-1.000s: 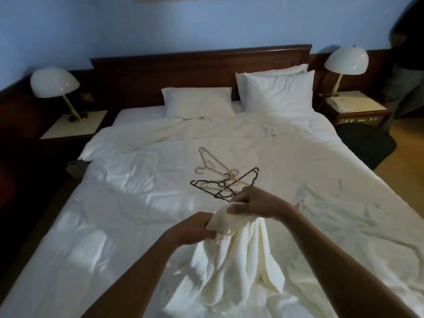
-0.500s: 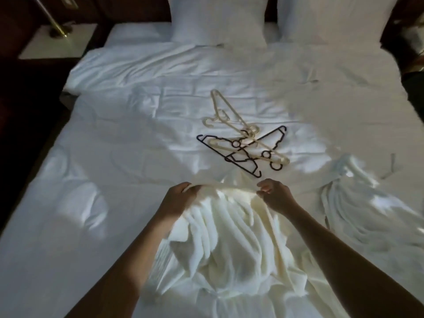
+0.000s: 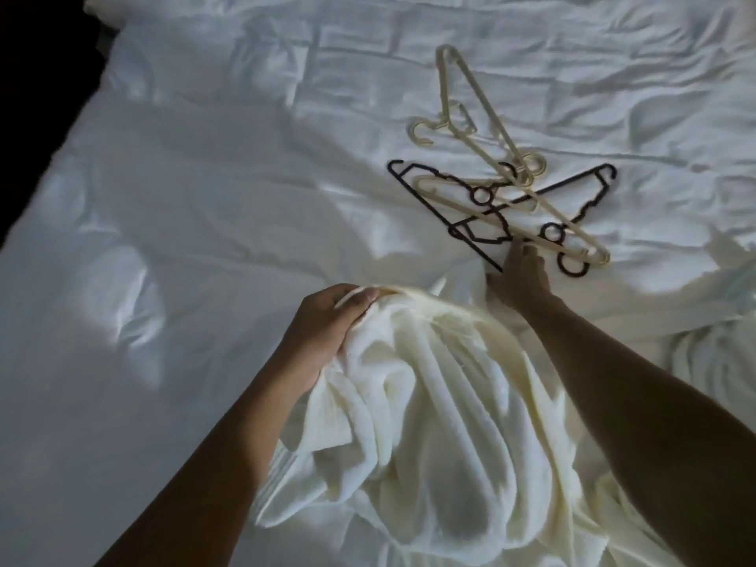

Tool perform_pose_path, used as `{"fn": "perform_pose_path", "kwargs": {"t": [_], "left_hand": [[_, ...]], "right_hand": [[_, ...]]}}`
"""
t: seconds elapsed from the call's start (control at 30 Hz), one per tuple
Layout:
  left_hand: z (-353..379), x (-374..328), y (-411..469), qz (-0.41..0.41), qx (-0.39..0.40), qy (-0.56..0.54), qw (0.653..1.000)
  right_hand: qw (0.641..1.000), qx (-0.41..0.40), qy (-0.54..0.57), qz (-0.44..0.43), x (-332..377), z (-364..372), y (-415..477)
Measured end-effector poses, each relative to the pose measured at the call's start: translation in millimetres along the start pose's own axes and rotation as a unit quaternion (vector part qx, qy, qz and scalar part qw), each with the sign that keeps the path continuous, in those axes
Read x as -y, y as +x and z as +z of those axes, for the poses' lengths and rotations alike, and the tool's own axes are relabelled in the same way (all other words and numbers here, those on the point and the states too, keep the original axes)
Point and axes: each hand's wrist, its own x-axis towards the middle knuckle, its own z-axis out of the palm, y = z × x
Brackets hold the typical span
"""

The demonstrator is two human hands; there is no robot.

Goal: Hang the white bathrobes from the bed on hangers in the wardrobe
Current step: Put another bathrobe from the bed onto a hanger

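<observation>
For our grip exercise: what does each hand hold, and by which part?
The left hand grips the white bathrobe by its bunched upper edge. The right hand touches a black hanger; grip cannot be told.

The broad left side of the bed (image 3: 163, 239) lies open for hand passage, while tangled hangers (image 3: 516, 180) obstruct the far right and the bunched bathrobe (image 3: 429, 423) fills the near centre.

Dim, bluish light with soft bright patches on the sheet (image 3: 204, 198), dark left corner, slight blur.
</observation>
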Motion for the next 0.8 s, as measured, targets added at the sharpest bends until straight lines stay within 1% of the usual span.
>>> {"fn": "perform_pose_path", "kwargs": {"t": [0.07, 0.1, 0.17, 0.23, 0.4, 0.47, 0.57, 0.63, 0.7, 0.77, 0.8], "left_hand": [[-4, 5, -2, -0.008, -0.003, 0.006, 1.000], [-6, 6, -4, -0.011, -0.004, 0.008, 1.000], [-10, 7, -5, -0.015, -0.006, 0.006, 1.000], [-11, 3, -7, -0.025, -0.006, 0.000, 1.000], [-11, -10, -17, -0.057, 0.040, -0.046, 0.997], [-14, -16, -23, -0.053, 0.063, -0.032, 0.996], [-22, -26, -33, -0.059, 0.076, -0.031, 0.995], [-29, -32, -44, -0.062, 0.108, -0.016, 0.992], [-37, -40, -55, -0.063, 0.136, 0.007, 0.989], [-45, -47, -64, -0.055, 0.158, 0.017, 0.986], [-47, -51, -69, -0.047, 0.170, 0.016, 0.984]], "right_hand": [[1.000, -0.011, -0.006, -0.001, 3, 8, 2], [1.000, -0.004, 0.004, 0.008, 5, 8, 1], [0.998, 0.023, 0.060, 0.028, 9, -2, -7], [0.994, 0.025, 0.104, 0.026, 10, -18, -20], [0.991, 0.038, 0.123, -0.039, 5, -66, -85], [0.988, 0.025, 0.142, -0.054, 0, -84, -122], [0.982, -0.003, 0.171, -0.073, -17, -105, -171], [0.980, -0.018, 0.176, -0.091, -30, -117, -199], [0.978, -0.027, 0.184, -0.091, -37, -127, -228], [0.977, -0.033, 0.191, -0.088, -47, -130, -251], [0.979, -0.039, 0.178, -0.096, -51, -130, -261]]}}
